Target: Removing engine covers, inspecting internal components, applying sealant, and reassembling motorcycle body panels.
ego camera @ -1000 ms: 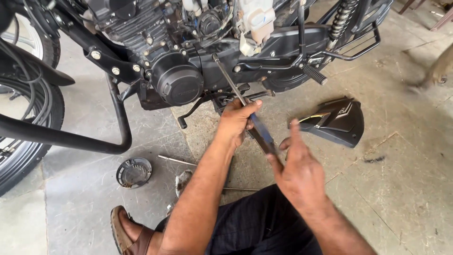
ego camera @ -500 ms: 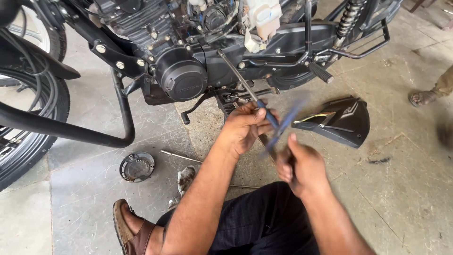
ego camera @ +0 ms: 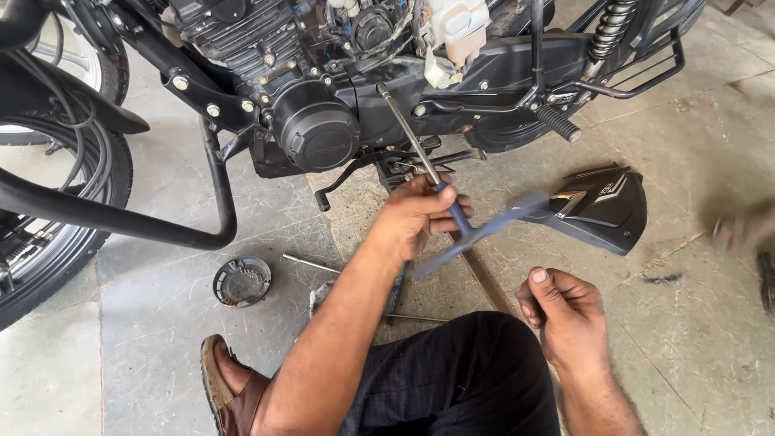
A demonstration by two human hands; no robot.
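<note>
My left hand (ego camera: pixel 420 214) grips the steel shaft of a T-handle wrench (ego camera: pixel 412 137). The shaft slants up to the motorcycle's engine, just right of the round black engine cover (ego camera: pixel 315 133). The wrench's blue crossbar (ego camera: pixel 484 234) is a motion blur just below my left hand. Off the tool, my right hand (ego camera: pixel 565 311) hovers over my knee with its fingers loosely curled and nothing in it.
A black side panel (ego camera: pixel 601 206) lies on the stone floor at the right. A round cap (ego camera: pixel 240 281) and a thin metal rod (ego camera: pixel 311 264) lie near my brown shoe (ego camera: pixel 230 387). The crash guard bar (ego camera: pixel 121 218), front wheel (ego camera: pixel 48 202) and foot peg (ego camera: pixel 557 121) crowd in. Another person's blurred foot (ego camera: pixel 751 234) is at the right edge.
My right hand has let go of the blue crossbar and dropped back toward my knee. The crossbar now spins as a blur while my left hand keeps its hold on the shaft.
</note>
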